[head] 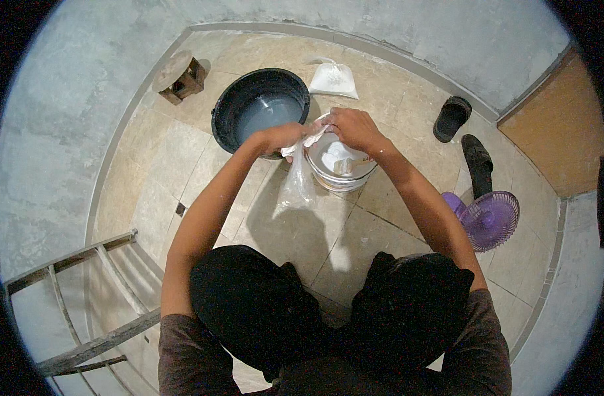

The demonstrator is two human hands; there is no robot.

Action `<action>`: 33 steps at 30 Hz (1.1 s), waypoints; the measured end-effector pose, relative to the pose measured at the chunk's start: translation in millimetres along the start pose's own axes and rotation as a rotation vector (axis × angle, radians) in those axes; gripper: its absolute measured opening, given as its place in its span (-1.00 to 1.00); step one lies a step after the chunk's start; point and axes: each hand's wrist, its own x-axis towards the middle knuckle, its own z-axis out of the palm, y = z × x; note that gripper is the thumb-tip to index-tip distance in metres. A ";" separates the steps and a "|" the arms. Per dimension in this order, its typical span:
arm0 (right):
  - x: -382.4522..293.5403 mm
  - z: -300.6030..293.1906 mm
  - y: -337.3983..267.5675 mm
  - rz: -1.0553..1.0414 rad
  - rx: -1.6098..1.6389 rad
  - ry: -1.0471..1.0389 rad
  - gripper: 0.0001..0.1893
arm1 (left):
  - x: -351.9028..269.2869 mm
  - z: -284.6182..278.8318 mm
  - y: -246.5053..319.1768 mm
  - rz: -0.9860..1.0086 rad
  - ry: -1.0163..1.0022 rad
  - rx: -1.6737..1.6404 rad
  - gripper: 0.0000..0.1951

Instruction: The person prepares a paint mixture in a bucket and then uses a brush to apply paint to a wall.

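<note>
A thin clear plastic bag (296, 185) hangs from my left hand (284, 137), its lower end looking nearly flat. My right hand (354, 127) pinches the bag's gathered whitish mouth, close beside the left fingers. Both hands are above the rim of a white bucket (342, 184). Inside it is a white substance (331, 153), and a flat paintbrush (345, 166) leans there with white on its bristles. Behind my left hand stands a round black basin (223, 119) with cloudy liquid in it. My fingers partly hide the bag's opening.
A bag of white powder (333, 81) stands on the tiles beyond the bucket. A small wooden stool (180, 79) is at the far left, and a wooden ladder (104, 336) at the near left. Dark sandals (452, 119) and a purple plastic basket (490, 220) are on the right.
</note>
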 end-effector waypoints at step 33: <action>10.4 9.4 -21.7 -0.112 -0.094 0.020 -0.85 | 33.8 13.8 -7.3 0.145 0.367 0.756 -0.59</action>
